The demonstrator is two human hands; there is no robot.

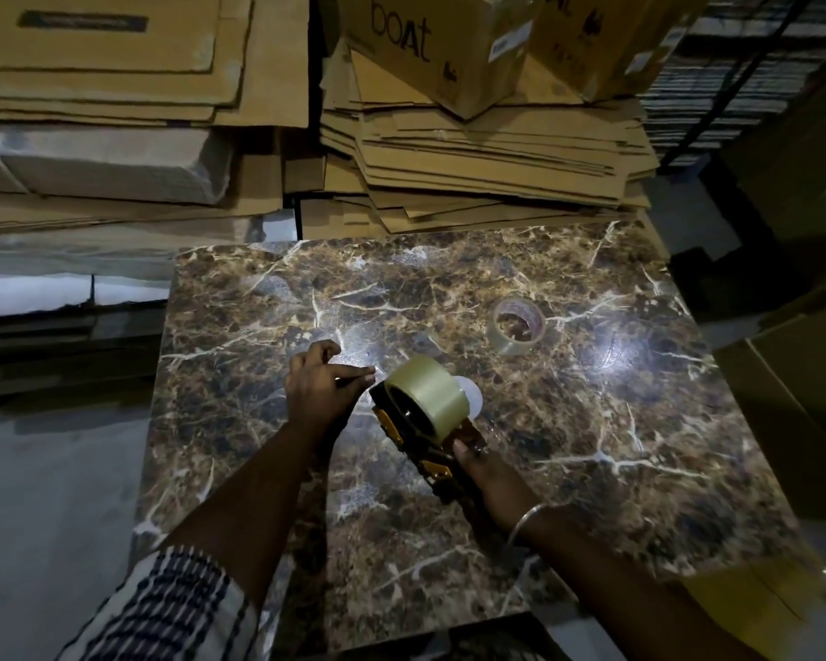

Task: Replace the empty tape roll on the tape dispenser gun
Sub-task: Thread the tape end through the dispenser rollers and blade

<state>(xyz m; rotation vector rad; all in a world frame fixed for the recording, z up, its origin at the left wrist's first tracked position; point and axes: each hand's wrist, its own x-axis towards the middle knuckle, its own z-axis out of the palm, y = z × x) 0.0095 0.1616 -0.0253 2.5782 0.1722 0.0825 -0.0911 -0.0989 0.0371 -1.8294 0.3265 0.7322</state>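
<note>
Marble table (568, 422), cardboard stacks (473, 155) behind. Right hand (489, 474) grips dispenser (416, 441), full roll (425, 391) mounted. Left hand (320, 388) fingers pinching the tape end. Spent roll (516, 326) lies well apart.

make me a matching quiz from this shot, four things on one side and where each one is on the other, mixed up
Things:
1. tape roll
2. near-empty roll
3. right hand
4. left hand

Places:
A. lying alone on the marble table, far right
B. gripping the tape gun handle
C. mounted on the tape gun
D. left of the gun, fingers pinched together

Pairs: 1-C, 2-A, 3-B, 4-D
</note>
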